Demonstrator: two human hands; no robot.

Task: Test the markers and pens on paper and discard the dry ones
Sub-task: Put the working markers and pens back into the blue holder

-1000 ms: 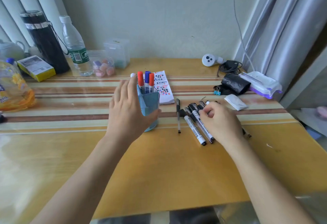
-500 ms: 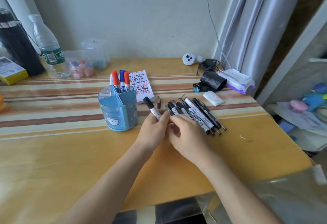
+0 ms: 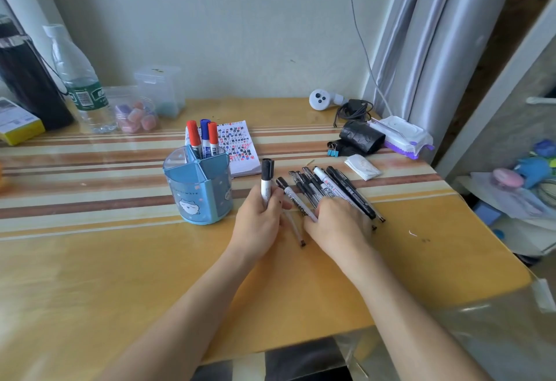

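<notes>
My left hand point(image 3: 260, 224) grips a black-capped white marker point(image 3: 266, 182), held nearly upright above the table. Several black pens and markers point(image 3: 328, 188) lie side by side just to its right. My right hand point(image 3: 337, 224) rests on the near ends of that pile, fingers bent over them; whether it grips one I cannot tell. A thin pen point(image 3: 296, 230) lies between my hands. A blue pen holder point(image 3: 198, 191) with two red-capped markers and a blue-capped one point(image 3: 204, 136) stands to the left. Behind it lies a small notepad point(image 3: 240, 148) covered in marks.
At the back left stand a water bottle point(image 3: 81, 85), a black flask point(image 3: 27, 76), a yellow box point(image 3: 18, 124) and clear containers point(image 3: 159, 88). At the back right are a black roll point(image 3: 361, 138), a wipes pack point(image 3: 400, 135), blue binder clips point(image 3: 332, 150) and a folded tissue point(image 3: 362, 167).
My left hand left the pen holder and took a black-capped marker, now raised more upright. My right hand stayed on the pile of pens. The view shifted right.
</notes>
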